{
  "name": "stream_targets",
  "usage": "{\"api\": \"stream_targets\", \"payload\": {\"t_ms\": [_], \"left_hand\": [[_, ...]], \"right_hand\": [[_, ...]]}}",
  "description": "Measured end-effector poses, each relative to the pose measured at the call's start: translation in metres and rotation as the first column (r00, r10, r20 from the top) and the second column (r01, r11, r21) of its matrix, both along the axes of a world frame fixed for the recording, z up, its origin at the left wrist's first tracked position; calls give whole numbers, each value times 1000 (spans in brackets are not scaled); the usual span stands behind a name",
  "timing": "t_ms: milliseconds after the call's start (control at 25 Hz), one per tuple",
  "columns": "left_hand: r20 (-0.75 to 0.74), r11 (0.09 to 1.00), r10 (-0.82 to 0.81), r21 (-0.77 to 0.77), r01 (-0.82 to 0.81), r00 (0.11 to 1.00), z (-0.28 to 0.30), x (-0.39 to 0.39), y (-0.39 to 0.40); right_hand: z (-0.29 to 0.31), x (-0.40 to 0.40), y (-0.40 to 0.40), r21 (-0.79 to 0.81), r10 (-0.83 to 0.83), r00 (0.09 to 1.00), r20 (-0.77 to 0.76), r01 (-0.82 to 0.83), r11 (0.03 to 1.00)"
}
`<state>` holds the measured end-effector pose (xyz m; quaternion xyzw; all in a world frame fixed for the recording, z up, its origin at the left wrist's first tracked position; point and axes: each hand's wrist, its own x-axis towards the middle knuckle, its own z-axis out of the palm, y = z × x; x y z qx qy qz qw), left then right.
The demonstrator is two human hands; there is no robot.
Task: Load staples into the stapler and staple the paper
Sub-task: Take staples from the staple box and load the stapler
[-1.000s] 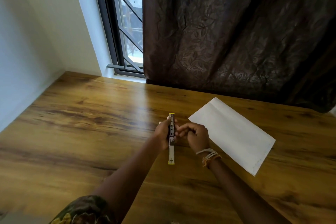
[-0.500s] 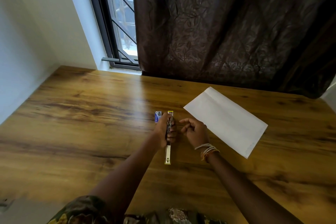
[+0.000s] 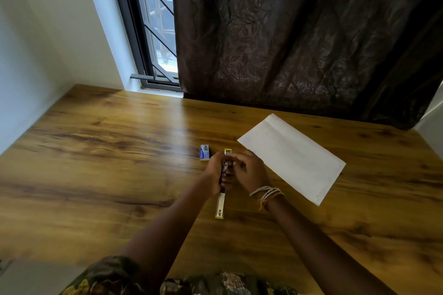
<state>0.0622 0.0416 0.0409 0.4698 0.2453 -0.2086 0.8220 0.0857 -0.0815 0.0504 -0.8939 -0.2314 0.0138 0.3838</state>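
A yellow and metal stapler (image 3: 220,203) lies swung open in one long line on the wooden table (image 3: 107,163). My left hand (image 3: 215,172) grips its middle from the left. My right hand (image 3: 247,170) is at the far half, fingertips pinched at the magazine; whether they hold staples is too small to tell. A small blue staple box (image 3: 204,152) lies just left of the stapler's far end. A folded white sheet of paper (image 3: 292,155) lies to the right, apart from both hands.
A dark brown curtain (image 3: 299,31) hangs behind the table's far edge. A barred window (image 3: 153,31) is at the back left, and a white wall (image 3: 36,55) borders the table on the left.
My right hand has moved left onto the stapler's far half. The blue staple box, hidden a second ago, is in view left of my left hand. The camera has tilted.
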Motion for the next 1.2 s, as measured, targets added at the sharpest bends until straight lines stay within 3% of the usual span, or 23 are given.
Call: {"api": "stream_targets", "payload": {"t_ms": [160, 360, 680, 840, 1000, 1200], "left_hand": [[1, 999, 1, 45, -1, 1000, 0, 2, 0], [-6, 997, 82, 7, -82, 997, -7, 9, 4], [-49, 993, 115, 42, -113, 992, -14, 17, 10], [-83, 979, 197, 63, -192, 977, -21, 15, 10], [-81, 986, 164, 53, -160, 983, -26, 15, 4], [-56, 994, 112, -4, -113, 992, -26, 16, 2]], "right_hand": [[-4, 2, 0, -174, 43, 991, 128, -20, 985], [-4, 6, 11, -227, 35, 987, 159, 2, 974], [-4, 9, 20, -89, -3, 998, 62, 8, 996], [-4, -2, 14, -47, 61, 997, 41, -59, 997], [-8, -8, 8, 56, 23, 997, -73, -19, 998], [-2, 7, 10, 53, -28, 935, -353, 50, 997]]}}
